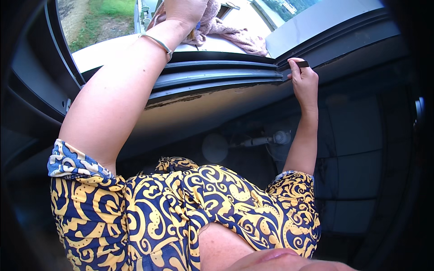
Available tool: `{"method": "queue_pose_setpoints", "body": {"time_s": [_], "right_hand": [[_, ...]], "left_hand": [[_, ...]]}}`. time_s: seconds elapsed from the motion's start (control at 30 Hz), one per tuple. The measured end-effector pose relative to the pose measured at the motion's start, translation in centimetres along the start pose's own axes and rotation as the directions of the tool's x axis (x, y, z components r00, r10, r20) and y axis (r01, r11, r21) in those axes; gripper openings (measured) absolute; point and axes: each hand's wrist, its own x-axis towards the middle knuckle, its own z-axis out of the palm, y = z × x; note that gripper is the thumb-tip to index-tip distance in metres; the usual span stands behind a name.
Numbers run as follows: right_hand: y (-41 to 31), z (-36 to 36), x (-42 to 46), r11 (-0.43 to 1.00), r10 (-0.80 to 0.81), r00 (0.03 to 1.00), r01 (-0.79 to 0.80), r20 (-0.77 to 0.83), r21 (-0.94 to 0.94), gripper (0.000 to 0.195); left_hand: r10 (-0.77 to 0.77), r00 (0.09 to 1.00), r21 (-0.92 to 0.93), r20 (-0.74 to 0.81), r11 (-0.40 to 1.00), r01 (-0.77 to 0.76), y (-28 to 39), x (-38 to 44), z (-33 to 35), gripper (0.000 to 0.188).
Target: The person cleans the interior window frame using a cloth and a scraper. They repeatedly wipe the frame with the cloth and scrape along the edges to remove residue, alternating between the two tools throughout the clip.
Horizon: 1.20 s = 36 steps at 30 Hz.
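Note:
My left hand (186, 12) is at the top edge, beyond the window track, and its fingers are cut off by the frame. Bunched around and under it is a pink towelling cloth (242, 39), whose loose end lies on the white outer ledge. A bit of something blue and yellow shows beneath the hand, too hidden to name. My right hand (303, 78) pinches a small dark flat piece (302, 64) between thumb and fingers, at the right corner of the window frame.
Dark metal sliding-window tracks (220, 75) run across in front of me. A frame side (335, 37) rises at right, another (64, 44) at left. Below the tracks is a wall with a rough, dark-stained edge. A white fan-like device (279, 137) is lower down. Grass and pale ground lie outside.

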Motion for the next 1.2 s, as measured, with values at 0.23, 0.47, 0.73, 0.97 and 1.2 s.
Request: {"method": "queue_pose_setpoints", "body": {"time_s": [0.23, 0.47, 0.73, 0.97, 1.2], "right_hand": [[0.4, 1.1, 2.0, 0.988, 0.141, 0.978, -0.13, 0.153, -0.078, 0.023], [0.6, 2.1, 2.3, 0.956, -0.015, 0.982, 0.07, 0.19, -0.285, 0.028], [0.4, 2.0, 1.6, 0.943, -0.024, 0.985, 0.079, 0.17, -0.323, 0.03], [0.2, 3.3, 1.5, 0.859, -0.149, 0.975, 0.21, 0.164, -0.466, 0.025], [1.7, 4.8, 0.8, 0.779, -0.182, 0.974, 0.227, 0.135, -0.584, 0.02]], "left_hand": [[-0.098, 0.994, -0.001, 0.049, 0.995, 0.098, -0.1, 0.1, -0.3, 0.012], [-0.085, 0.996, 0.04, -0.013, 0.996, 0.085, -0.2, 0.2, -0.1, 0.011], [-0.076, 0.997, 0.115, -0.031, 0.99, 0.079, -0.3, 0.1, -0.2, 0.011], [-0.076, 0.997, 0.017, 0.006, 0.997, 0.076, -0.5, 0.1, -0.2, 0.012], [-0.118, 0.992, 0.041, -0.041, 0.992, 0.119, 0.1, -0.1, 0.1, 0.015]]}}
